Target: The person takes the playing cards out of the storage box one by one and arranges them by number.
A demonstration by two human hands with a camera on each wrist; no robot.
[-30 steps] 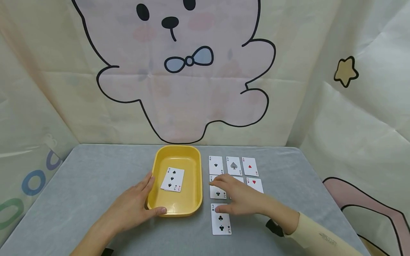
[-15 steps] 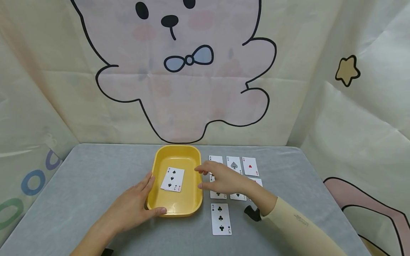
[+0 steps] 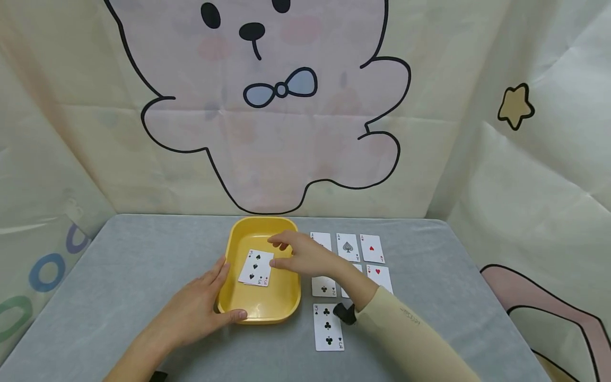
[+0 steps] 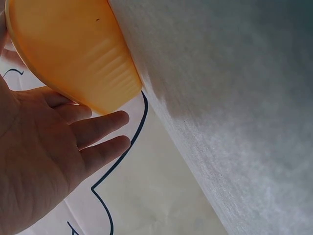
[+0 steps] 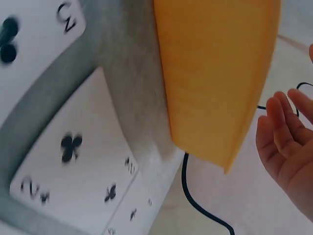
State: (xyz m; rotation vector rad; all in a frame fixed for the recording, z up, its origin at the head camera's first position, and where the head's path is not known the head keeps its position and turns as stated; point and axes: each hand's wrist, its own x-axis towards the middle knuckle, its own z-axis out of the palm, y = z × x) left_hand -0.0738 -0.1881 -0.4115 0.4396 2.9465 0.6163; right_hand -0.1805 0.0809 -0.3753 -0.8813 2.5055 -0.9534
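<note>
My left hand [image 3: 195,302] holds the yellow tray [image 3: 253,314] at its near left corner, thumb over the front rim and fingers along the left wall. Its outer fingers extend loosely below the tray's rim in the left wrist view. Inside the tray lies a three of spades [image 3: 254,265], overlapping another card whose edge peeks out. Reaching over the right rim, my right hand [image 3: 305,253] hovers above the tray with its thumb close to these cards. Its fingers are loosely bent with nothing seen between them in the right wrist view.
Right of the tray, face up on the grey cloth, are an ace of spades [image 3: 347,247], an ace of hearts [image 3: 372,249], a two of clubs [image 3: 324,288], a two of hearts [image 3: 380,272] and a three of clubs [image 3: 328,337]. My right arm partly covers other cards.
My right hand has moved left from above the card rows, across the tray's right rim, to over the tray. The left hand, the tray and the cards stay in place.
</note>
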